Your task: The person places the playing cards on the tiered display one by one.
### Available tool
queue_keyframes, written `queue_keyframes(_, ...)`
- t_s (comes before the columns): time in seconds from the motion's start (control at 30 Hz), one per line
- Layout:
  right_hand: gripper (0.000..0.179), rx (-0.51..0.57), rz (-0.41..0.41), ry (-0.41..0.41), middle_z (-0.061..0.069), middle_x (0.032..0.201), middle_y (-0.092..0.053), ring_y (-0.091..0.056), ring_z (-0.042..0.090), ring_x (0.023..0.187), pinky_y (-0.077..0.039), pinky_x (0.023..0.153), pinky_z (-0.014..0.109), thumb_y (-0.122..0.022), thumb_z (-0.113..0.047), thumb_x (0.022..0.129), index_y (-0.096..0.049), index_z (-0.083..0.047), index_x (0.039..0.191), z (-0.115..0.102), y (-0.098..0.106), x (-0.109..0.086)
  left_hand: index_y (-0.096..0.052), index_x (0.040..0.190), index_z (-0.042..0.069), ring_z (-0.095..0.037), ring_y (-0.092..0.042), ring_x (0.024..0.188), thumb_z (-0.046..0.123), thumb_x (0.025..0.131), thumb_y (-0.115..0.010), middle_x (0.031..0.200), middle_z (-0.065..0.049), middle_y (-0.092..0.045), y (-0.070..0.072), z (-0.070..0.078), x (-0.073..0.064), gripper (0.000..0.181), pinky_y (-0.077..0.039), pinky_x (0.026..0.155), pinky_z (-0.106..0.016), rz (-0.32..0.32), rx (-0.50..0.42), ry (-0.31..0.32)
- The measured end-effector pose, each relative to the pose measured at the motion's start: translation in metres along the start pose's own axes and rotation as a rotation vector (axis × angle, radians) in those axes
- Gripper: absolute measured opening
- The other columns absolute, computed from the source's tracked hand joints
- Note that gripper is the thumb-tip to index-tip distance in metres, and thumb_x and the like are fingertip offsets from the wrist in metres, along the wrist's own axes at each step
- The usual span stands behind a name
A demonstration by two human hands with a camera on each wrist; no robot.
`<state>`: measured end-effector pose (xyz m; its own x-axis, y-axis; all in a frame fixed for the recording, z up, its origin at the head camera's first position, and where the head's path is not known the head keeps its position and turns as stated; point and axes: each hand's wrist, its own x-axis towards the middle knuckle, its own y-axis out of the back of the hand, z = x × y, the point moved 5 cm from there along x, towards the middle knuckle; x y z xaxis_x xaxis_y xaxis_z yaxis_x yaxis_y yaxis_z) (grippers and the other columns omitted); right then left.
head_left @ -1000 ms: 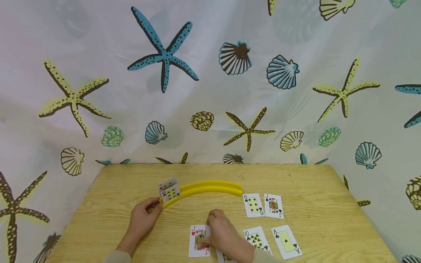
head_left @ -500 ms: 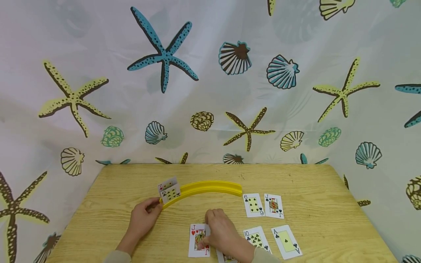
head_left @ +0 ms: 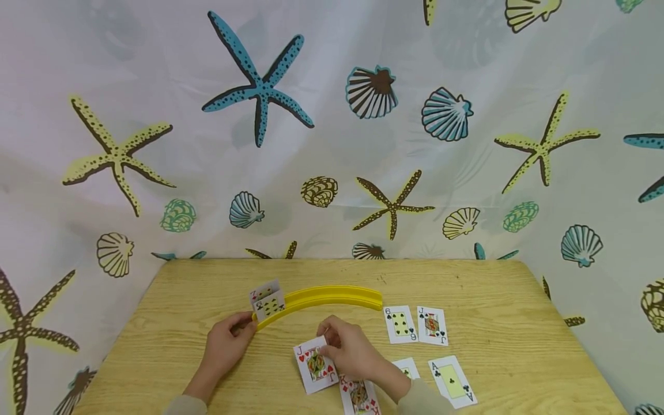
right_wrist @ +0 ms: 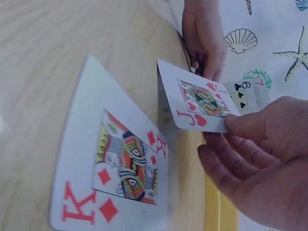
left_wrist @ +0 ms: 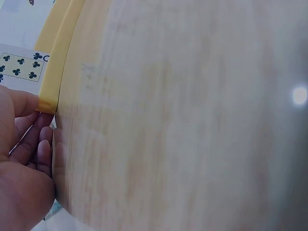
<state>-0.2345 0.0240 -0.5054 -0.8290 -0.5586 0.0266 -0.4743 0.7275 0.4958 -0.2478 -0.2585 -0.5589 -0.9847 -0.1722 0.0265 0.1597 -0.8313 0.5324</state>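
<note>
Between left hand [head_left: 227,344] and right hand [head_left: 351,349], jack of hearts [head_left: 312,368] is being edge-pinched by the right, maybe risking slippage if grip loosens, while left is gripping yellow rack [head_left: 332,294].

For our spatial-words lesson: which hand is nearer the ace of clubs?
Right. The right hand is left of the ace; the left hand, farther left, holds the yellow rack.

Jack of hearts [head_left: 312,365] tilted, face-up, apart from curved, grooved yellow rack [head_left: 332,294].
</note>
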Motion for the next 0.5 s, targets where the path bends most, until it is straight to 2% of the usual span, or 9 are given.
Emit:
queue_keyframes(0.17, 0.017, 0.009, 0.08, 0.03, 0.004, 0.1, -0.068, -0.061, 0.007, 0.085, -0.053, 0.078, 0.022, -0.072, -0.007, 0.1, -0.066, -0.006, 0.116, 0.002, 0.011, 0.008, -0.071, 0.131, -0.001, -0.012, -0.068, 0.1, 0.015, 0.104, -0.068, 0.12, -0.018, -0.076, 0.0, 0.001, 0.0, 0.032, -0.053, 0.079, -0.014, -0.001, -0.004, -0.001)
queue_keyframes(0.5, 0.013, 0.005, 0.17, 0.001, 0.004, 0.102, -0.074, -0.065, 0.012, 0.092, -0.054, 0.08, 0.023, -0.068, -0.012, 0.103, -0.074, -0.008, 0.114, 0.005, 0.024, 0.023, -0.071, 0.132, -0.001, -0.01, -0.068, 0.099, 0.015, 0.104, -0.068, 0.12, -0.018, -0.075, 0.001, 0.002, 0.0, 0.033, -0.053, 0.079, -0.014, -0.003, -0.001, 0.002)
